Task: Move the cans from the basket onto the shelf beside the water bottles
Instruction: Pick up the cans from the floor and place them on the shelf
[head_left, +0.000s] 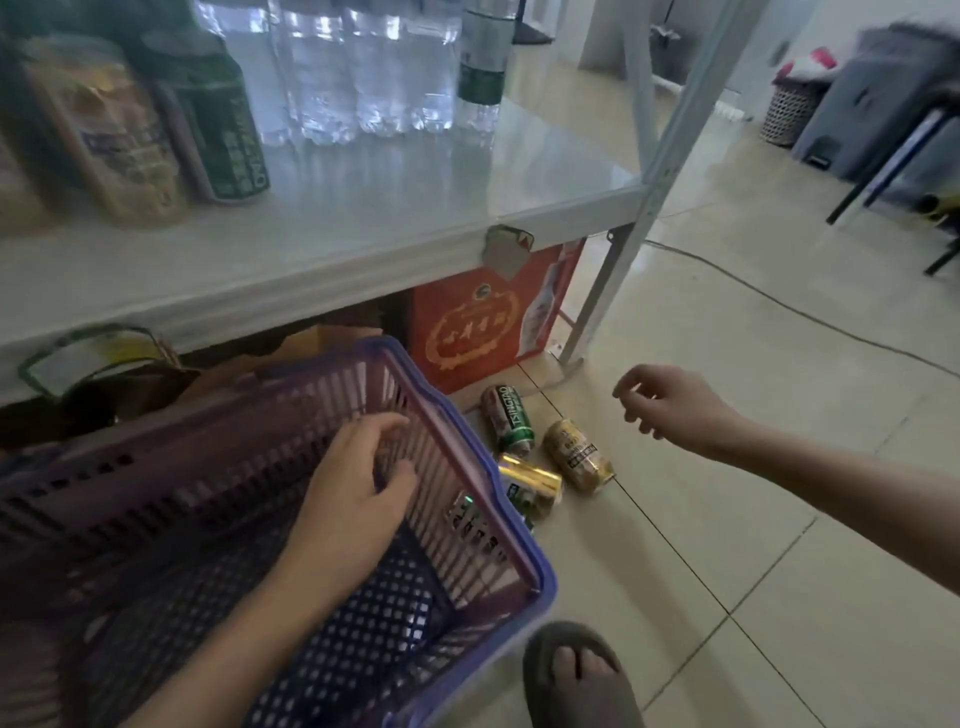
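Left grip (353, 483): inside the basket (519, 525), fingers loosely curled against its slatted wall, grasping nothing.
Right grip (670, 410): released, hovering over bare floor (753, 519).
Cans (535, 452): three lying on the floor between the grips, just past the basket's rim.
Shelf (363, 218): above both grips; open surface before the bottles (363, 78).
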